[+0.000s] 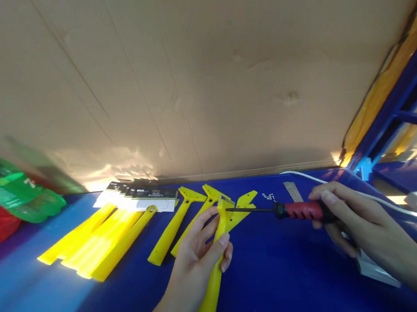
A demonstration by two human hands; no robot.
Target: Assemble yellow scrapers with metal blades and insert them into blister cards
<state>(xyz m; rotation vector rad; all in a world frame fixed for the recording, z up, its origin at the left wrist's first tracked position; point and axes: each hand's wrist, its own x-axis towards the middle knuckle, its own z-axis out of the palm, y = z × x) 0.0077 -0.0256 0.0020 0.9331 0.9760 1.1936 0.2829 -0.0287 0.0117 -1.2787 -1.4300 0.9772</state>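
In my left hand [206,253] is a long yellow plastic scraper [207,304], gripped near its head, which points up and away from me. My right hand [350,214] is closed around the red and black handle of a screwdriver [302,210]. The screwdriver's dark shaft points left, and its tip meets the scraper's head. Just behind that head lies a flat yellow plastic piece [244,207] with pointed corners. Further left, two similar yellow scrapers [170,227] rest on the blue table [271,281].
At the left, several yellow handles [115,240] lie side by side with printed cards [141,198] over their ends. Small white rings or washers [270,197] and a flat metal blade [293,192] lie behind the screwdriver. A green bottle [25,195], white cable [307,177] and cardboard wall [190,76] surround the area.
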